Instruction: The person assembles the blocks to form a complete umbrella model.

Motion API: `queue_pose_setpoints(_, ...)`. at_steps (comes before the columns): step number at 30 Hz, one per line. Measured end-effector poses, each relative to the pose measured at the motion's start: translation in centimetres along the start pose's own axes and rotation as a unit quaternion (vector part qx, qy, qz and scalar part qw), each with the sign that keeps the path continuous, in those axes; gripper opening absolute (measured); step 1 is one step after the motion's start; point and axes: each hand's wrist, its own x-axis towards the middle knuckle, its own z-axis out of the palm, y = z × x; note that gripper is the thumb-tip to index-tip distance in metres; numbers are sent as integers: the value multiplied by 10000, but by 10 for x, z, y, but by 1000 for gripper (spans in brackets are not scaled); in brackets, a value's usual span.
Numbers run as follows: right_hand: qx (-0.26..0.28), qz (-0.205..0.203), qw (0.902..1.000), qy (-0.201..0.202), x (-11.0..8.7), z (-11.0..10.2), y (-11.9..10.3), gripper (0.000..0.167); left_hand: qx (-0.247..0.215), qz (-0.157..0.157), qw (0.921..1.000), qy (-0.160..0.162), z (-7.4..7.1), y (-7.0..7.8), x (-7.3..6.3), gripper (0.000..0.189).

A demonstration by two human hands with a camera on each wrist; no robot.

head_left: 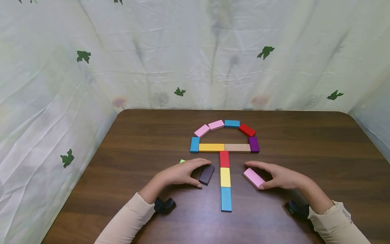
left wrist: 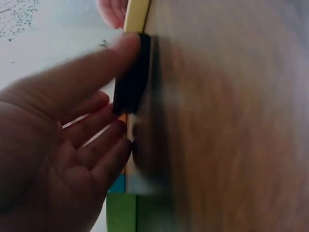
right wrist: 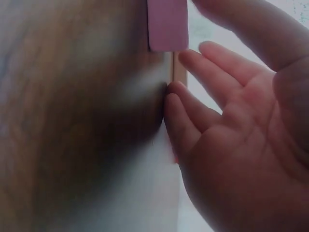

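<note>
In the head view my left hand [head_left: 186, 171] pinches a dark purple block [head_left: 207, 175] between thumb and fingers, just left of the stem of blocks. The left wrist view shows the thumb over one end of that dark block [left wrist: 133, 79], fingertips near its other end. To the right of the stem, my right hand [head_left: 278, 174] holds a pink block [head_left: 254, 178], thumb at its near end and index finger by its far end. Both blocks lie slanted, low over the table. In the right wrist view the pink block [right wrist: 168, 24] is cut off at the top.
A red block [head_left: 224, 159], a yellow block [head_left: 225, 177] and a blue block [head_left: 226, 199] form the stem. Above it, a yellow bar [head_left: 211, 147] and a tan bar [head_left: 237, 147] underlie an arch of several blocks. A green block [head_left: 182, 161] is mostly hidden behind my left hand.
</note>
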Motion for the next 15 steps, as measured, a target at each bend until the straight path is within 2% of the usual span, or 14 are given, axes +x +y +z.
queue_pose_setpoints(6, -389, 109, 9991, -136, -1, 4, -4, 68, 148, -60, 9999, 51, 3, 2, 0, 67)
queue_pose_setpoints(10, -599, 59, 9981, 104, -1, 7, -5, 66, 253, -142, 9995, 112, 3, 5, -3, 66)
queue_pose_setpoints(15, -776, 35, 9954, 565, -2, 13, -8, 68, 277, -423, 9982, 328, 4, 9, -9, 68)
